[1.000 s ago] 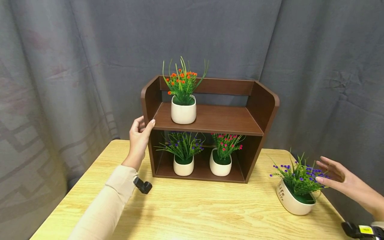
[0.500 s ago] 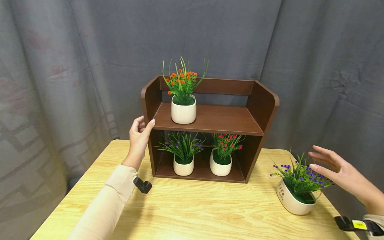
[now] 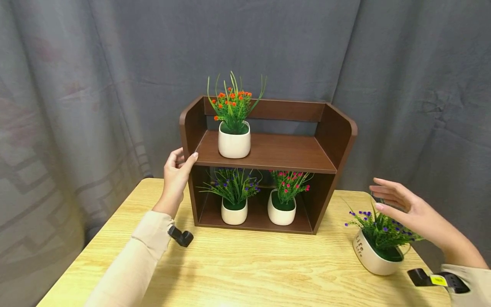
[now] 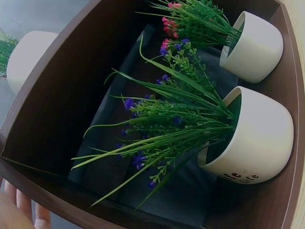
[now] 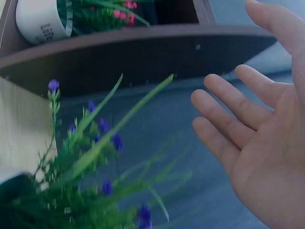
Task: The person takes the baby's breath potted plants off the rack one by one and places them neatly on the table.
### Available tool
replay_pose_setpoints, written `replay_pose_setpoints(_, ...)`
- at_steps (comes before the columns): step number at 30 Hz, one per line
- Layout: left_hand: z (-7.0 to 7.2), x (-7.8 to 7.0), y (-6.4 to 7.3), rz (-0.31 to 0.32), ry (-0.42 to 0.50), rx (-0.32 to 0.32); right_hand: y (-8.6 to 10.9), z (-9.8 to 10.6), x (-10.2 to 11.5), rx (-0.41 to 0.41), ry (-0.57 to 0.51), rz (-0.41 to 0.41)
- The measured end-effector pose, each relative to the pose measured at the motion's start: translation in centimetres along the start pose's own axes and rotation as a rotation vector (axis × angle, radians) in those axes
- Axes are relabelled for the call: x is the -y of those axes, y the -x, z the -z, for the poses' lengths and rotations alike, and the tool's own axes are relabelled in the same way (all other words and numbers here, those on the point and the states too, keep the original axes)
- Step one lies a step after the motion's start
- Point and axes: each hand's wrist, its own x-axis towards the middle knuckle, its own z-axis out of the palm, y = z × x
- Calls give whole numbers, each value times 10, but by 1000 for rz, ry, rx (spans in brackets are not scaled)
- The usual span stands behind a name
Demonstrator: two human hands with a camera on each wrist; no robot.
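One purple-flowered pot [image 3: 377, 241] on the table [image 3: 268, 264], to the right of the shelf and near the table's right edge, gripped by nothing. At its leaves, the right hand [image 3: 410, 213], bare of any load, with fingers relaxed and slightly parted and thumb well away from them. Impossible to tell from the head view whether brushing the foliage; apparently just clear of it in the right wrist view. Likeliest trouble, in judgement: a low sideways sweep, snagging thin stems and tipping the pot towards the nearby edge. Also possible, a grasp on greenery alone, bending or pulling it loose instead of bearing the weight by the white wall. Another hazard, the right wrist camera [image 3: 420, 277], low enough near the pot to bump it during a turn of the forearm. Farther left, the brown shelf [image 3: 291, 151], clamped at its left side panel by the left hand [image 3: 175, 177], with thumb in front and fingers behind. From too hard a pull there, probable rocking of the whole frame, most risky for the orange-flowered pot [image 3: 234, 143] near the upper board's front edge. Better sheltered, in the lower compartment: a second purple-flowered pot [image 3: 235, 213] and a pink-flowered pot [image 3: 281, 211], apart.
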Motion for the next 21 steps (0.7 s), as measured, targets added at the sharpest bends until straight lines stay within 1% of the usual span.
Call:
replay_pose_setpoints(4,-1,0,1,9,2,-10,-10,-9,12,18,-51,80)
replay_pose_setpoints(6,-1,0,1,5,2,-10,-15,-14,19,21,-71,97)
replay_pose_setpoints(11,-2,-1,1,10,-2,-10,-30,-26,35,39,-81,125)
replay_pose_setpoints(15,-1,-1,1,12,-11,-8,-40,-33,42,46,-92,157)
replay_pose_setpoints(19,-1,0,0,4,-15,-2,-53,-40,49,65,-116,226)
replay_pose_setpoints(21,-1,0,-1,-4,-16,2,-59,-44,53,68,-134,247)
